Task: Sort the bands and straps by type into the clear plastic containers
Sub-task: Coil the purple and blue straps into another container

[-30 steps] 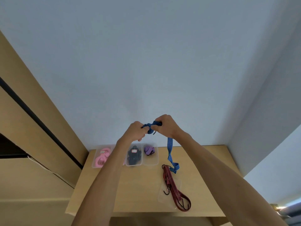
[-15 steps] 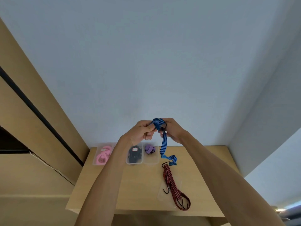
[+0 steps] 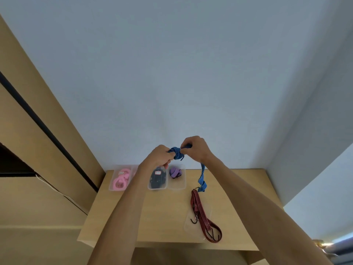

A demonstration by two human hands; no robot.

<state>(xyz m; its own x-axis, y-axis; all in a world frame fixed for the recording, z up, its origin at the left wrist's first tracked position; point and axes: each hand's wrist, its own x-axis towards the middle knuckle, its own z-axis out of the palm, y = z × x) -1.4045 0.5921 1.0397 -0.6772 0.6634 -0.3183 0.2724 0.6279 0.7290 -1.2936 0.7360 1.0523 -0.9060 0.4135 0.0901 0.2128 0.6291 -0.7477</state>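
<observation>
Both hands are raised above the wooden table (image 3: 238, 188). My left hand (image 3: 159, 156) grips a wound bundle of the blue striped strap (image 3: 176, 153), and my right hand (image 3: 194, 148) pinches the strap just beside it. The strap's loose tail hangs down under my right wrist to the table. A dark red striped strap with black hooks (image 3: 202, 215) lies partly on a clear flat container (image 3: 191, 224) at the table's front right. Three clear containers stand at the back: one with pink bands (image 3: 121, 178), one with black straps (image 3: 157, 178), one with a purple band (image 3: 175, 173).
A pale wall rises behind the table and a second wall closes in on the right. Tan cabinet panels stand to the left. A metal handle (image 3: 324, 245) shows at the lower right edge.
The blue strap's bundle has grown as my right hand wound more of it; the hanging tail swung to the right and is shorter. Both hands stay raised together.
</observation>
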